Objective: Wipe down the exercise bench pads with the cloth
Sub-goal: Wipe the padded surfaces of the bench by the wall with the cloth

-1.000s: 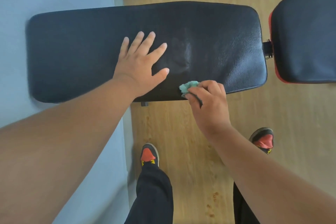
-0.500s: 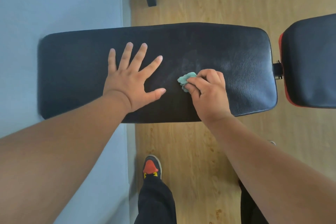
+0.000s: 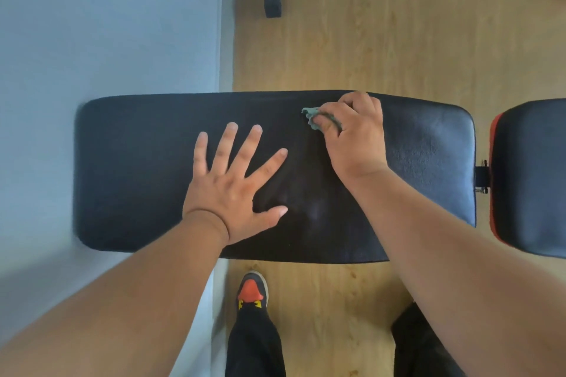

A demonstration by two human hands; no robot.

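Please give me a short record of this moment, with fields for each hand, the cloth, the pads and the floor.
left hand: flat on the long black pad, fingers spread
right hand: grips the green cloth, pressed near the pad's far edge
second pad: black with red trim, at the right, untouched
floor: wood, with blue mat at the left
shoe: red and black, below the pad

Bench pad (image 3: 147, 168) black grained leatherette, slight sheen; cloth (image 3: 311, 116) teal, crumpled, soft; floor (image 3: 398, 40) matt wood-grain
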